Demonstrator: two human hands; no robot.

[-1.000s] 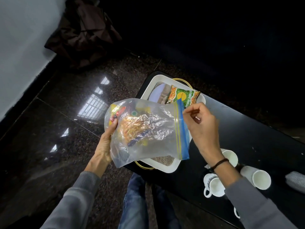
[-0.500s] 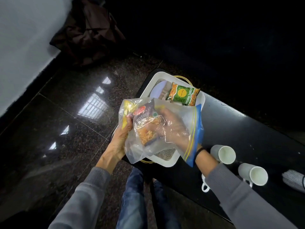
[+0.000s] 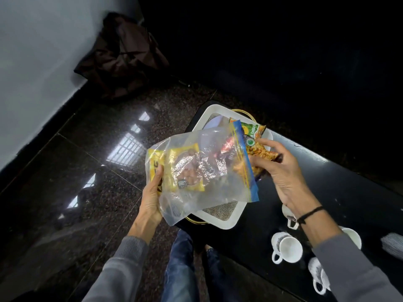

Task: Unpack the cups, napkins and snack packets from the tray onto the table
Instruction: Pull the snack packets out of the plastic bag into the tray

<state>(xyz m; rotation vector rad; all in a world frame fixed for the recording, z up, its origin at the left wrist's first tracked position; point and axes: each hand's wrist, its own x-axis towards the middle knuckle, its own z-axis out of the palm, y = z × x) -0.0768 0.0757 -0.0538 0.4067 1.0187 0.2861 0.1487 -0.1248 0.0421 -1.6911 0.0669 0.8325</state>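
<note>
My left hand (image 3: 151, 199) grips the closed end of a clear zip bag (image 3: 202, 168) with a blue zip strip, held above the white tray (image 3: 234, 221). Inside the bag lies a yellow snack packet (image 3: 185, 168) among other wrappers. My right hand (image 3: 281, 171) holds an orange snack packet (image 3: 259, 153) that sticks out of the bag's mouth. A green snack packet (image 3: 254, 130) lies in the tray's far end. White cups (image 3: 287, 247) stand on the black table (image 3: 340, 192) at the right, partly hidden by my right arm.
A striped cloth (image 3: 392, 243) lies at the table's right edge. A dark bag (image 3: 122, 55) sits on the polished stone floor by the white wall. My legs in jeans (image 3: 181, 269) are below the table's near edge.
My right hand has come out of the bag, drawing the orange packet out through its mouth. The bag has tilted, with its mouth now pointing to the upper right.
</note>
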